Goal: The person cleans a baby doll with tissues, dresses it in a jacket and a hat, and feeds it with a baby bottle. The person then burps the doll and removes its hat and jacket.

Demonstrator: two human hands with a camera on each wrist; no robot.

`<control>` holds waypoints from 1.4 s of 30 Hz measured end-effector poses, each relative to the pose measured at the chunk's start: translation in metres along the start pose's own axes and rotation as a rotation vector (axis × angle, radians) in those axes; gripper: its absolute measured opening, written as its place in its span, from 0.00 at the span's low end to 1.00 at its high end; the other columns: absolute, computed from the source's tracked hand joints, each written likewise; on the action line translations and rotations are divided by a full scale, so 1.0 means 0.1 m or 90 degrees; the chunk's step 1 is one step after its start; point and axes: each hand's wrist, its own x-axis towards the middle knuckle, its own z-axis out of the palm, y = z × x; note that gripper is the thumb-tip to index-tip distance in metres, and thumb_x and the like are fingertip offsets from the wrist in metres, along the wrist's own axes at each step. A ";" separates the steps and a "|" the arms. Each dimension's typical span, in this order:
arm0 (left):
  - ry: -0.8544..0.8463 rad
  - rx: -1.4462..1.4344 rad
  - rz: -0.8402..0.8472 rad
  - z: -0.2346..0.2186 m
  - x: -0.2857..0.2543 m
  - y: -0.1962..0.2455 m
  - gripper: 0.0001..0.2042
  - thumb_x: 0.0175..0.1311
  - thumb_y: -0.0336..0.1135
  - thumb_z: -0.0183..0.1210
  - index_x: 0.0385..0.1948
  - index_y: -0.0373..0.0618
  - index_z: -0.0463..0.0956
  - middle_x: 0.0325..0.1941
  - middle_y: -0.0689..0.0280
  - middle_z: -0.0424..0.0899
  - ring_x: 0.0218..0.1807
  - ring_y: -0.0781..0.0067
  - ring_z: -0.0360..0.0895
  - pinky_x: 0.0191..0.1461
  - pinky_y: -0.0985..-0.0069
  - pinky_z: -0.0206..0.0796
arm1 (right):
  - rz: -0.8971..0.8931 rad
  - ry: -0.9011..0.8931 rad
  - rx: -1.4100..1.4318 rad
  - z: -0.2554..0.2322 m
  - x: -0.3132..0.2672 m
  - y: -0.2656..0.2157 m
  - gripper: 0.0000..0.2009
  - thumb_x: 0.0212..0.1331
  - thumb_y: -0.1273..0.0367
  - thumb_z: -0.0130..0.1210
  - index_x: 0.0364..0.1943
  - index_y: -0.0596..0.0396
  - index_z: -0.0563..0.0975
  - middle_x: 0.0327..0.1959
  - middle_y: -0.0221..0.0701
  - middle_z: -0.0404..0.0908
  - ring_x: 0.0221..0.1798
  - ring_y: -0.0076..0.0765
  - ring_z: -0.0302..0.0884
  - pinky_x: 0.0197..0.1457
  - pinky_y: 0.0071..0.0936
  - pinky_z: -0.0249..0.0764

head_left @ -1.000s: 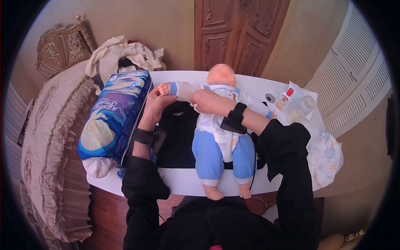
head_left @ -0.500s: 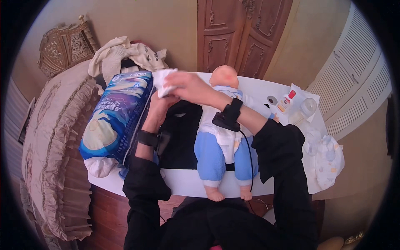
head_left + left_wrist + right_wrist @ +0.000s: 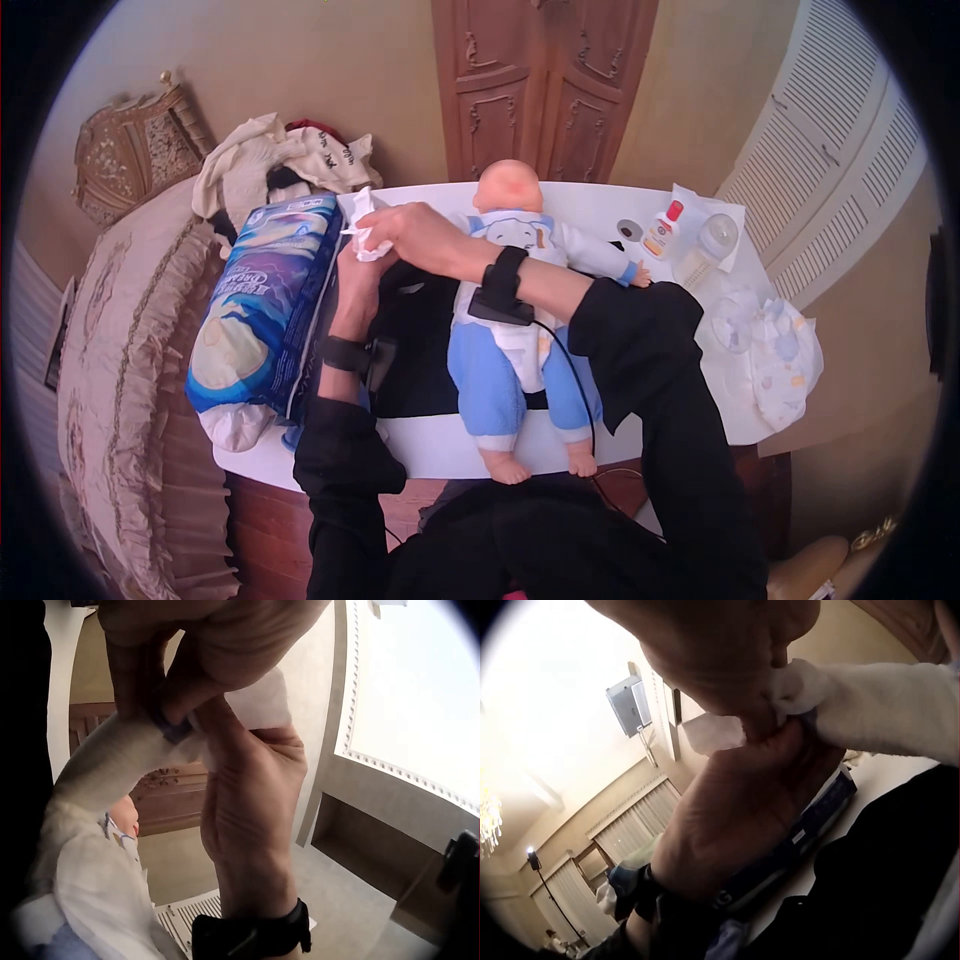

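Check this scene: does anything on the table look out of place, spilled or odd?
The crumpled diaper at the right end of the table juts past the edge, which looks untidy. No spill shows.

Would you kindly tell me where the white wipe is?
In the head view's left half, the white wipe is in the right hand, beside the blue pack.

Sleeves [image 3: 655,350], wrist straps [image 3: 508,272] and a trailing cable [image 3: 593,438] are black.
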 end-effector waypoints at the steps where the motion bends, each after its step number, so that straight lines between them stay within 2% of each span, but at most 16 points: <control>1: 0.001 -0.041 -0.023 0.01 0.00 0.00 0.18 0.50 0.24 0.64 0.44 0.38 0.74 0.44 0.67 0.78 0.43 0.76 0.77 0.47 0.77 0.71 | -0.008 0.014 -0.032 0.01 -0.02 -0.03 0.15 0.45 0.82 0.50 0.34 0.53 0.83 0.45 0.42 0.80 0.46 0.48 0.79 0.50 0.32 0.75; 3: 0.039 -0.101 -0.074 0.03 -0.01 0.04 0.15 0.57 0.30 0.59 0.47 0.38 0.73 0.46 0.67 0.78 0.44 0.77 0.77 0.46 0.78 0.72 | 0.024 0.022 -0.056 0.00 -0.03 -0.07 0.13 0.44 0.81 0.51 0.33 0.54 0.83 0.41 0.44 0.81 0.43 0.49 0.80 0.47 0.34 0.76; 5: -0.006 -0.018 -0.001 -0.18 0.12 -0.24 0.13 0.62 0.33 0.56 0.47 0.41 0.73 0.45 0.68 0.77 0.44 0.78 0.76 0.44 0.79 0.71 | 0.098 -0.127 -0.100 -0.04 -0.08 -0.10 0.12 0.43 0.79 0.53 0.33 0.53 0.82 0.35 0.46 0.81 0.38 0.50 0.80 0.42 0.37 0.75; 7: 0.032 -0.099 -0.039 -0.08 0.06 -0.14 0.10 0.63 0.25 0.49 0.44 0.47 0.73 0.43 0.73 0.75 0.44 0.80 0.75 0.43 0.80 0.69 | 0.052 -0.086 -0.087 -0.18 -0.13 -0.18 0.10 0.44 0.76 0.54 0.33 0.53 0.82 0.28 0.46 0.80 0.34 0.51 0.79 0.38 0.37 0.74; 10: -0.056 -0.106 0.044 -0.23 0.19 -0.36 0.09 0.60 0.25 0.49 0.41 0.47 0.71 0.41 0.73 0.74 0.44 0.78 0.74 0.43 0.77 0.70 | 0.164 -0.112 0.058 -0.52 -0.27 -0.37 0.10 0.46 0.72 0.55 0.34 0.54 0.82 0.27 0.42 0.80 0.31 0.44 0.80 0.38 0.32 0.73; 13: 0.063 -0.052 -0.121 -0.08 0.07 -0.15 0.10 0.57 0.27 0.52 0.41 0.46 0.68 0.39 0.69 0.73 0.44 0.72 0.74 0.46 0.70 0.72 | 0.169 -0.011 0.061 -0.86 -0.46 -0.47 0.11 0.47 0.72 0.55 0.37 0.57 0.81 0.30 0.42 0.81 0.34 0.42 0.80 0.40 0.31 0.73; 17: 0.065 -0.094 -0.164 -0.15 0.07 -0.18 0.20 0.54 0.29 0.53 0.50 0.42 0.63 0.47 0.58 0.71 0.48 0.60 0.72 0.53 0.59 0.70 | 0.253 0.103 -0.043 -1.25 -0.87 -0.24 0.11 0.50 0.72 0.52 0.37 0.61 0.79 0.32 0.44 0.80 0.39 0.46 0.78 0.44 0.35 0.72; 19: 0.132 -0.089 -0.166 -0.13 0.06 -0.16 0.24 0.54 0.30 0.54 0.55 0.41 0.60 0.48 0.57 0.70 0.50 0.60 0.71 0.55 0.58 0.68 | 0.290 0.097 -0.310 -1.39 -1.24 0.04 0.10 0.52 0.73 0.50 0.38 0.61 0.78 0.35 0.47 0.79 0.39 0.51 0.77 0.45 0.38 0.72; 21: 0.119 -0.092 -0.173 -0.19 0.10 -0.22 0.26 0.55 0.31 0.54 0.57 0.40 0.58 0.49 0.57 0.70 0.50 0.60 0.71 0.55 0.57 0.68 | 0.401 0.031 -0.307 -1.45 -1.63 0.28 0.09 0.48 0.78 0.47 0.32 0.61 0.78 0.37 0.47 0.78 0.42 0.55 0.75 0.48 0.46 0.70; 23: 0.101 -0.090 -0.182 -0.25 0.13 -0.33 0.28 0.55 0.31 0.55 0.59 0.40 0.56 0.49 0.57 0.70 0.50 0.60 0.71 0.56 0.57 0.67 | 0.391 0.027 -0.289 -1.37 -2.04 0.44 0.10 0.49 0.78 0.47 0.34 0.61 0.78 0.37 0.46 0.78 0.42 0.55 0.75 0.47 0.46 0.71; 29: 0.119 -0.075 -0.166 -0.33 0.15 -0.49 0.25 0.55 0.31 0.56 0.55 0.41 0.60 0.49 0.57 0.70 0.51 0.62 0.71 0.55 0.56 0.68 | 0.445 0.041 -0.484 -1.36 -2.41 0.24 0.09 0.54 0.77 0.47 0.36 0.62 0.78 0.35 0.44 0.79 0.38 0.52 0.77 0.42 0.42 0.74; 31: 0.124 -0.043 -0.156 -0.36 0.16 -0.50 0.24 0.54 0.31 0.56 0.54 0.42 0.60 0.48 0.59 0.70 0.49 0.63 0.71 0.55 0.55 0.68 | 0.621 -0.082 -0.556 -1.43 -2.33 0.08 0.10 0.53 0.78 0.46 0.36 0.63 0.78 0.35 0.44 0.79 0.39 0.51 0.78 0.42 0.42 0.74; 32: 0.119 -0.041 -0.157 -0.37 0.21 -0.51 0.24 0.54 0.31 0.56 0.54 0.42 0.60 0.48 0.59 0.70 0.49 0.63 0.71 0.55 0.55 0.68 | 0.626 -0.079 -0.556 -1.44 -2.32 0.06 0.10 0.53 0.78 0.46 0.36 0.63 0.78 0.35 0.44 0.79 0.39 0.51 0.78 0.42 0.42 0.74; 35: 0.154 0.076 -0.160 -0.45 0.35 -0.62 0.22 0.51 0.26 0.56 0.51 0.43 0.66 0.45 0.61 0.72 0.38 0.72 0.72 0.39 0.78 0.67 | 0.488 0.057 -0.567 -1.41 -2.32 0.05 0.11 0.51 0.78 0.48 0.38 0.60 0.78 0.37 0.42 0.79 0.41 0.50 0.77 0.44 0.41 0.74; 37: 0.178 0.084 -0.161 -0.40 0.35 -0.60 0.21 0.50 0.24 0.55 0.50 0.42 0.68 0.45 0.61 0.73 0.34 0.76 0.70 0.33 0.83 0.61 | 0.270 0.098 -0.406 -1.38 -2.36 0.06 0.13 0.49 0.78 0.50 0.40 0.57 0.78 0.39 0.39 0.78 0.43 0.50 0.76 0.45 0.40 0.74; 42: 0.183 0.173 -0.122 -0.37 0.37 -0.55 0.23 0.50 0.24 0.55 0.52 0.40 0.68 0.49 0.58 0.73 0.39 0.74 0.72 0.37 0.83 0.62 | 0.538 -0.017 -0.463 -1.46 -2.42 -0.05 0.15 0.46 0.80 0.52 0.42 0.56 0.78 0.42 0.40 0.77 0.46 0.47 0.75 0.48 0.38 0.73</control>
